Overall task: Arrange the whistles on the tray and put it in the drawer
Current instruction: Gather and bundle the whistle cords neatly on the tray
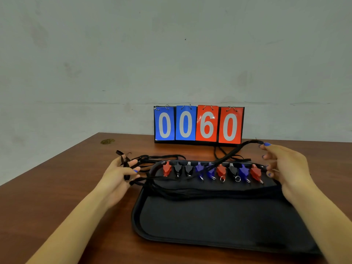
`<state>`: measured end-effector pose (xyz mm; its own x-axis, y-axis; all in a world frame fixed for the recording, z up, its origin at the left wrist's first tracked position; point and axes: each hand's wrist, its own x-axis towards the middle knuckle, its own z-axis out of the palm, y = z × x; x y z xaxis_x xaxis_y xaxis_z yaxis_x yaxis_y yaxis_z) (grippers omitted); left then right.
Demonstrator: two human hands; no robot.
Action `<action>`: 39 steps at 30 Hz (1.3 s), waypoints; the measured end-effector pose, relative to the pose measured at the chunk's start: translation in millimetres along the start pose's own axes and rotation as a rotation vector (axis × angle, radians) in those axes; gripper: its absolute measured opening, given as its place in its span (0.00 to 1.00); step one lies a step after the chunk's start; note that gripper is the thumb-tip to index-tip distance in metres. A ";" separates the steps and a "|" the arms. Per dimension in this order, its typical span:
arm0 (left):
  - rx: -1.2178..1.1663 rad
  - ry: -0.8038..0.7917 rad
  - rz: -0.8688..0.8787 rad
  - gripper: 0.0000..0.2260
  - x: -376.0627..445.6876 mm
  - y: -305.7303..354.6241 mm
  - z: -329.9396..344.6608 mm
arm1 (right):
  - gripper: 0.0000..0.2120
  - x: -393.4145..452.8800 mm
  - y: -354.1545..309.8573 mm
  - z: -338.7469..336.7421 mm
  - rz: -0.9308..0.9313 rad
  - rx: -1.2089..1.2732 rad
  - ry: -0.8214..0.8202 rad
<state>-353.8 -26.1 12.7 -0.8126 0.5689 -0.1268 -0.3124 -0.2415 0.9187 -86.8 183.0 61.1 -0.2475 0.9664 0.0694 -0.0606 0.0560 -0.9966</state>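
Note:
A black tray (219,221) lies on the brown table. Several whistles (211,170), red, black and blue, stand in a row along the tray's far edge. Their black lanyards (190,191) run in a bundle across the tray and spill off to the left. My left hand (122,174) is left of the tray with lanyard loops wound round its fingers. My right hand (285,164) is at the tray's far right corner and pinches the end of one lanyard (238,151), raised above the row.
A flip scoreboard (199,123) reading 0060 stands at the back of the table (66,187) against the wall. More lanyard loops lie behind the tray. A small gold object (107,141) sits near the table's far left edge. No drawer is in view.

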 end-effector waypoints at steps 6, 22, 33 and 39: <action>0.197 0.011 -0.011 0.34 -3.8 0.7 0.8 | 0.07 3.2 3.7 -0.2 0.019 -0.021 -0.022; 0.129 0.074 0.070 0.34 -8.2 8.0 0.1 | 0.07 3.8 -2.6 -7.8 0.014 0.006 -0.058; 0.318 0.049 0.197 0.31 -10.4 -3.6 3.4 | 0.09 9.2 -18.1 -39.1 0.002 -0.106 0.040; 0.518 -0.043 0.291 0.30 -19.3 -14.8 13.8 | 0.08 15.0 -14.1 -71.0 0.137 -0.459 -0.064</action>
<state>-326.7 -22.7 6.7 -0.8045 0.5711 0.1632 0.2101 0.0166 0.9775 -21.0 214.5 73.0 -0.2838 0.9559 -0.0757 0.4057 0.0481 -0.9127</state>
